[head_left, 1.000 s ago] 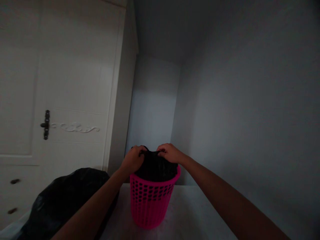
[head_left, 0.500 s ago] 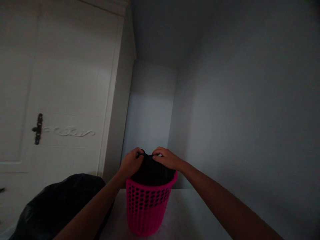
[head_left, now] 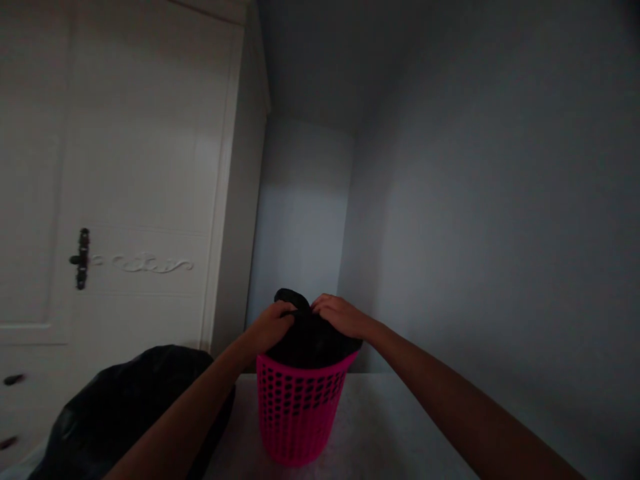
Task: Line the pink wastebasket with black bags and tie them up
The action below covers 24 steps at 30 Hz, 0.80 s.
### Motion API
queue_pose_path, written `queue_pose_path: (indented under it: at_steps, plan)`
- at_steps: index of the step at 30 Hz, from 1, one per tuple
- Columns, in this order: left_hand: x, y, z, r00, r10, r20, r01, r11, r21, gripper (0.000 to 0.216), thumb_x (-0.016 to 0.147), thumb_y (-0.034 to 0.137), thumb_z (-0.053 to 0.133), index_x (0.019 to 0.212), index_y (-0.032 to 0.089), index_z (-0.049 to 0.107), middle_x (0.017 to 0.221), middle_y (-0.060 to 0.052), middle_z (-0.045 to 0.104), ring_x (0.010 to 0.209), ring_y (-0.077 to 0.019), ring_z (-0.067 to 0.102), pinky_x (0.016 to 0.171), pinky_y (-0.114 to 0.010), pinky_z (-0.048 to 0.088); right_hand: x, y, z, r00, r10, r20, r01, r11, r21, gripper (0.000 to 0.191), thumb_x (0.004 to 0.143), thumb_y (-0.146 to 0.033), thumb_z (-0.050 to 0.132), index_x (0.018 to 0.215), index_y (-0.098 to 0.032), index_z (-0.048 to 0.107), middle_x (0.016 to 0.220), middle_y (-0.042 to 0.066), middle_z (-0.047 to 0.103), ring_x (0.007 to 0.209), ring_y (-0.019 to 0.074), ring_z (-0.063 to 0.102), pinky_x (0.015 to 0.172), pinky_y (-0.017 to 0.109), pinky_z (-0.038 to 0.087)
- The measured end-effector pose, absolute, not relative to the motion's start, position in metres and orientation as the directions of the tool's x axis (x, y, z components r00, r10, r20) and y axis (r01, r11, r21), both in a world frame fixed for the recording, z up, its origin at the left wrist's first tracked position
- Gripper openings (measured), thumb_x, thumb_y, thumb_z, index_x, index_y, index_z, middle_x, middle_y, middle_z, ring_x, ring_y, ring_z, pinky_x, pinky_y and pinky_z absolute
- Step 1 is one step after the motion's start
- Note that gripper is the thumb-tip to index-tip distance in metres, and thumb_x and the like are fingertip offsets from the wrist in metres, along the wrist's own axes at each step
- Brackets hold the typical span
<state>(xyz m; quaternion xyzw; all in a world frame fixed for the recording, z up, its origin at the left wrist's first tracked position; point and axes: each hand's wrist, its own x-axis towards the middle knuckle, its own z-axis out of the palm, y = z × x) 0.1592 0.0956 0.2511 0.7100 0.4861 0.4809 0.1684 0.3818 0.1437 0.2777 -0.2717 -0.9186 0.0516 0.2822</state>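
A bright pink basket (head_left: 300, 427) with rows of holes stands upright in front of me. Black plastic that looks like a garbage bag (head_left: 313, 343) fills its mouth and bulges above the rim. My left hand (head_left: 274, 325) grips the bag's gathered top from the left, fingers closed. From the right, my right hand (head_left: 340, 315) pinches the same gathered top, close to the left one. A loop of black plastic sticks up between and behind the hands. What lies inside the bag is hidden.
A large dark bag (head_left: 130, 393) sits at the lower left, partly behind my left forearm. The basket rests on a pale surface (head_left: 380, 427). Behind stands a white wardrobe (head_left: 145, 167) with a dark handle (head_left: 81, 259); a grey wall (head_left: 475, 200) runs along the right.
My hands have drawn closer together on the bag's top, and a larger loop of black plastic now rises beside the left hand. The view has shifted slightly.
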Motion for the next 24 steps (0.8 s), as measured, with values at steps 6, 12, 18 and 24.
queue_pose_path:
  at_steps: [6, 12, 18, 24]
  plan:
    - [0.162, 0.09, 0.253, 0.054, 0.83, 0.556, 0.562, -0.485, 0.67, 0.021, 0.083, 0.038, 0.053, 0.078, 0.024, 0.067, 0.086, -0.004, 0.073, 0.085, -0.0253, 0.069, 0.076, -0.037, 0.054, 0.367, 0.139, 0.278, -0.75, 0.505, 0.426, 0.473, 0.861, -0.187, 0.027, 0.084, -0.044, 0.089, 0.085, -0.019, 0.079, 0.098, 0.007, 0.074, 0.096, 0.0234, 0.068, 0.09, 0.035, 0.052]
    - [0.144, 0.085, 0.252, -0.04, 0.784, 0.619, 0.72, -0.407, 0.562, 0.027, 0.081, 0.05, 0.068, 0.07, 0.026, 0.062, 0.087, -0.007, 0.071, 0.086, -0.028, 0.067, 0.082, -0.04, 0.049, 0.372, 0.16, 0.264, -0.71, 0.553, 0.436, 0.495, 0.832, -0.25, 0.01, 0.094, -0.027, 0.077, 0.092, -0.017, 0.079, 0.098, 0.007, 0.074, 0.095, 0.0214, 0.068, 0.091, 0.034, 0.051]
    - [0.126, 0.078, 0.252, -0.211, 0.771, 0.6, 0.764, -0.253, 0.593, 0.026, 0.09, 0.049, 0.058, 0.083, 0.026, 0.069, 0.088, -0.011, 0.076, 0.089, -0.0335, 0.072, 0.078, -0.04, 0.047, 0.368, 0.175, 0.263, -0.728, 0.533, 0.431, 0.411, 0.842, -0.349, 0.01, 0.092, -0.023, 0.076, 0.084, -0.018, 0.078, 0.089, 0.004, 0.075, 0.089, 0.0193, 0.068, 0.089, 0.032, 0.054]
    - [0.089, 0.084, 0.248, -0.509, 0.707, 0.491, 0.583, -0.135, 0.801, 0.027, 0.086, 0.045, 0.055, 0.065, 0.029, 0.054, 0.065, -0.009, 0.062, 0.081, -0.0374, 0.07, 0.075, -0.044, 0.047, 0.385, 0.184, 0.265, -0.684, 0.52, 0.512, 0.298, 0.839, -0.455, 0.014, 0.086, -0.015, 0.07, 0.092, -0.021, 0.081, 0.114, 0.006, 0.078, 0.109, 0.023, 0.071, 0.103, 0.037, 0.055]
